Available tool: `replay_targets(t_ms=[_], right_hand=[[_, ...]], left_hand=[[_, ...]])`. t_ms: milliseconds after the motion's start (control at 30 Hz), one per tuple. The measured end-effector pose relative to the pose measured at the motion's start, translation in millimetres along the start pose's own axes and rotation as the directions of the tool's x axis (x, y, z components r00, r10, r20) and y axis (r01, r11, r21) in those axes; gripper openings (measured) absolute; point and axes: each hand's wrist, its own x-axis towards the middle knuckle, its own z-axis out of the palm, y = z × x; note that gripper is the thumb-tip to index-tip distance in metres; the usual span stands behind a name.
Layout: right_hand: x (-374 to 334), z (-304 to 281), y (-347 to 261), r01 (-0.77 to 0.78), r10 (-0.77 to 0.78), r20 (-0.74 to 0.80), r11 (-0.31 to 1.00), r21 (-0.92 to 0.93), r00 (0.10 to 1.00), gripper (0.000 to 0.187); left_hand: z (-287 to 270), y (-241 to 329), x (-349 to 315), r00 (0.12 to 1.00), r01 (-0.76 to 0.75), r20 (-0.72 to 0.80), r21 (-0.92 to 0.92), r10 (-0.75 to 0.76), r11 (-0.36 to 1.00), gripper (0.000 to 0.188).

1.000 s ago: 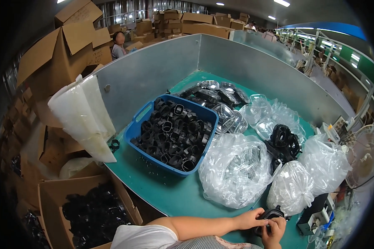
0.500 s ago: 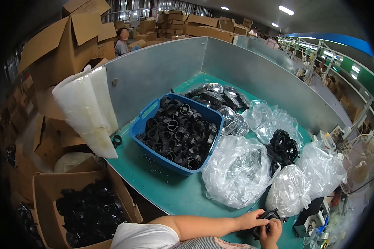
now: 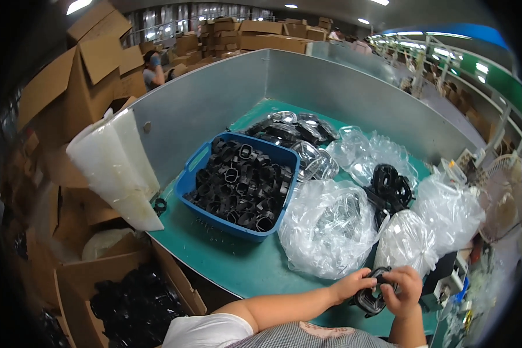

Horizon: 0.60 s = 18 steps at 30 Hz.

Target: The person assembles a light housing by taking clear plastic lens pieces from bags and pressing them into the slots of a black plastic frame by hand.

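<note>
Over the near right edge of the green table, my left hand [image 3: 354, 286] pinches a black oval plastic frame [image 3: 370, 303] with an open middle and ribbed inner side. My right hand [image 3: 405, 288] has its fingertips and thumb curled at the frame's upper right edge, closed on it. Just beyond the hands lie a knotted white plastic bag [image 3: 407, 243] and a large clear bag [image 3: 325, 232] with clear pieces inside. A bundle of black frames and straps [image 3: 388, 188] rests behind these bags.
A blue basin [image 3: 238, 231] piled with black ring-shaped parts stands mid-table. Clear-and-black pieces [image 3: 296, 127] and clear shells [image 3: 359, 148] lie behind. Metal walls [image 3: 209, 87] border the table. An open carton [image 3: 174, 278] of black parts sits lower left; a fan [image 3: 499, 203] stands right.
The view has shifted slightly. Both hands have risen a little, and the frame is tilted so that its open middle shows. My right hand's fingers have spread somewhat.
</note>
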Motion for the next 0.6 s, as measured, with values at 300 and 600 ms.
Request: replay_targets(t_ms=[300, 600], right_hand=[[76, 20, -72, 0.342, -0.316, -0.210, 0.454, 0.822, 0.925, 0.034], [106, 27, -100, 0.208, -0.573, -0.181, -0.018, 0.978, 0.800, 0.068]], left_hand=[[9, 17, -6, 0.996, 0.054, -0.076, 0.011, -0.053, 0.998, 0.030], [0, -1, 1, 0.991, 0.112, 0.069, 0.030, -0.113, 0.993, 0.027]])
